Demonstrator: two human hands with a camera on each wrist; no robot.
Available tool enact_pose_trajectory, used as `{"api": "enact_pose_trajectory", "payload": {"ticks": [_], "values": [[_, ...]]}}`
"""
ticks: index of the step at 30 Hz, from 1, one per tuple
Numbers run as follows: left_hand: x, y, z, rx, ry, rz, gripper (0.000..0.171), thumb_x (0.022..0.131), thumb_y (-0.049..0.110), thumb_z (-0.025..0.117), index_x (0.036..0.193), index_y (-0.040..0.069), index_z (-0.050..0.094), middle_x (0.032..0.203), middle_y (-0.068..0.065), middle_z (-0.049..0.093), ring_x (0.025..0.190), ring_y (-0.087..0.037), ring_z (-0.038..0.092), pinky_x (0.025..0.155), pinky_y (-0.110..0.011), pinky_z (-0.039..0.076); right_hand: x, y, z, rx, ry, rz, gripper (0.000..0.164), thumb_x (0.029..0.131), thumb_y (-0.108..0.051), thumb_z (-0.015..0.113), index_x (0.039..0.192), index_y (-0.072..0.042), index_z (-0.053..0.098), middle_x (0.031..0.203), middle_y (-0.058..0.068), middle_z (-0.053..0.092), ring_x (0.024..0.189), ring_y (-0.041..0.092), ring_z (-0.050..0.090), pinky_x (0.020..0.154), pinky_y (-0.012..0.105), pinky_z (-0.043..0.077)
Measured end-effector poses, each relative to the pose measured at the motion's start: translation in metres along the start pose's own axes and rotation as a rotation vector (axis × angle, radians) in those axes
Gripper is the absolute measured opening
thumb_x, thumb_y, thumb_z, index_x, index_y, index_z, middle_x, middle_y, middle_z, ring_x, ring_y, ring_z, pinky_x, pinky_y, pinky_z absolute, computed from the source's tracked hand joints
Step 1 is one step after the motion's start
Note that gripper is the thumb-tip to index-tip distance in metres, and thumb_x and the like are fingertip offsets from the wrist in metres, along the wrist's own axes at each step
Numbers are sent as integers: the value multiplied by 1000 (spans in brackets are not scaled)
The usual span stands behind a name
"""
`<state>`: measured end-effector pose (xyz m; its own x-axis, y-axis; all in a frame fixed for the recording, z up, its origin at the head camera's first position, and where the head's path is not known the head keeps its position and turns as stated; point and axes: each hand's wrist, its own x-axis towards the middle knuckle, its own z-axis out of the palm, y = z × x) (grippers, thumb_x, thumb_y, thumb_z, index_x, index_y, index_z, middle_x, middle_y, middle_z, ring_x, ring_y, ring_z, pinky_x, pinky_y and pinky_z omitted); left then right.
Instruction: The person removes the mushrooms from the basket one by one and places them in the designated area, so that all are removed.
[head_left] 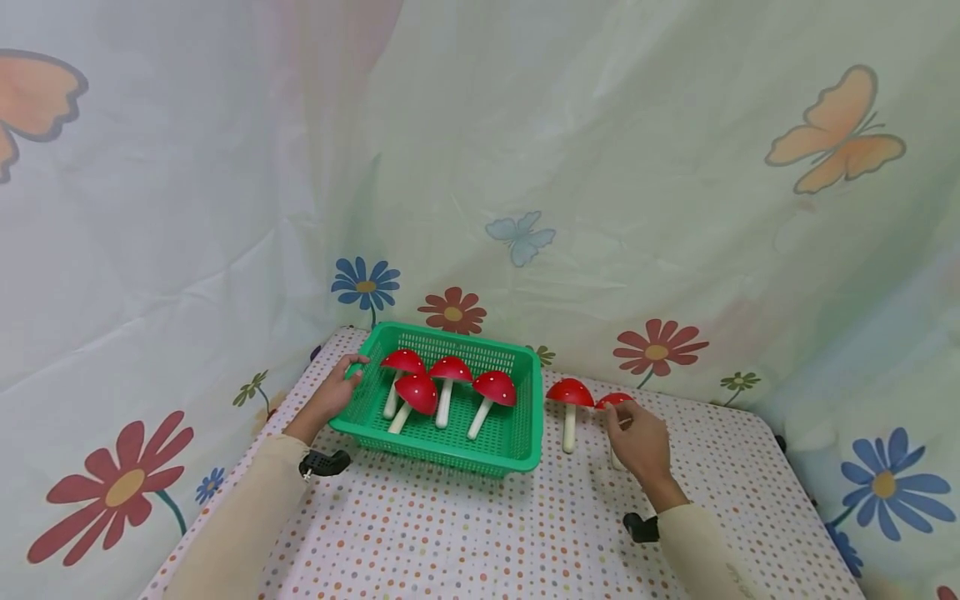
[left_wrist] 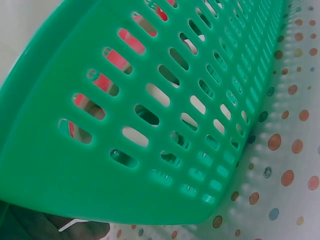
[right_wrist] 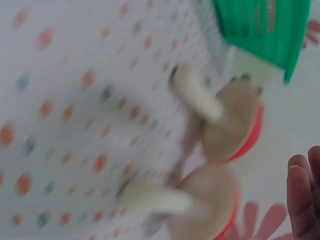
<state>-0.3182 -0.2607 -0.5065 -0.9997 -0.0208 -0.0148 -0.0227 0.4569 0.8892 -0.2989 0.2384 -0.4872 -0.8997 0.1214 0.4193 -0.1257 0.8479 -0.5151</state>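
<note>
A green plastic basket (head_left: 480, 454) stands on the table with several toy mushrooms (head_left: 452, 367) lying inside, red caps with white dots and pale stems. My left hand (head_left: 336, 392) grips the basket's left rim; in the left wrist view its fingertips (left_wrist: 85, 230) show by the basket's lower corner. Right of the basket lie two more mushrooms, one (head_left: 570, 393) close to its wall, the other (head_left: 615, 398) partly hidden by my right hand (head_left: 641, 437). In the right wrist view the right fingers (right_wrist: 300, 195) are extended, apart from the nearer mushroom (right_wrist: 205, 200), holding nothing.
A white cloth with coloured dots (head_left: 450, 533) covers the table. Behind and at the sides hangs a pale curtain (head_left: 600, 150) printed with flowers and butterflies, close to the table's back edge. A black band with a small device (head_left: 324, 462) sits on each wrist.
</note>
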Motion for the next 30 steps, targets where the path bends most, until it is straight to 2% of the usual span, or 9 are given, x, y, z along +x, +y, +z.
{"api": "enact_pose_trajectory", "payload": {"ticks": [3,6,10,14,19,23,26,30], "values": [[0,0,0,2,-1,-3,32,101,22,33,133,16,34,151,-15,20,135,-39,26,104,-58,24,-1,-31,4,37,-12,-87,34,90,-39,54,90,-7,65,78,8,67,67,20,60,54,37,48],[0,1,0,2,3,-4,32,101,22,33,133,17,34,151,-16,21,134,-40,26,104,-58,24,-2,-63,11,75,-77,-171,27,89,-34,58,91,-9,65,80,5,67,69,18,61,58,31,49],[-1,1,-1,8,8,-5,32,101,23,32,133,17,35,150,-16,22,134,-39,27,104,-58,25,-5,-104,30,133,-214,-226,21,86,-31,64,97,-13,63,83,0,67,70,13,61,61,26,49],[-1,1,-1,6,6,-3,33,101,24,32,133,18,34,150,-16,22,134,-39,27,104,-58,25,-14,-141,53,195,-394,-230,30,82,-27,69,107,-14,58,88,0,66,72,11,59,62,25,49],[-2,1,1,6,6,-15,33,101,25,31,133,18,34,151,-15,20,135,-39,25,104,-58,24,-23,-179,85,290,-560,-181,51,78,-21,74,122,-10,50,97,8,65,80,14,59,62,26,48],[-2,2,2,-4,13,-8,33,101,23,32,134,16,34,151,-15,20,136,-38,24,105,-57,24,-22,-203,104,485,-681,-62,70,75,-13,76,133,-7,38,110,18,58,81,20,60,62,34,53],[-1,2,3,-8,14,0,33,101,22,33,134,15,35,151,-15,20,136,-38,24,105,-57,24,-20,-214,115,576,-713,39,79,72,-8,77,137,-7,31,117,22,53,83,24,59,60,39,54],[0,1,3,-13,10,3,33,101,22,33,133,15,35,151,-14,20,136,-38,23,105,-57,23,-18,-218,133,618,-724,141,88,70,-3,78,141,-11,27,122,23,51,96,29,56,59,38,54]]}}
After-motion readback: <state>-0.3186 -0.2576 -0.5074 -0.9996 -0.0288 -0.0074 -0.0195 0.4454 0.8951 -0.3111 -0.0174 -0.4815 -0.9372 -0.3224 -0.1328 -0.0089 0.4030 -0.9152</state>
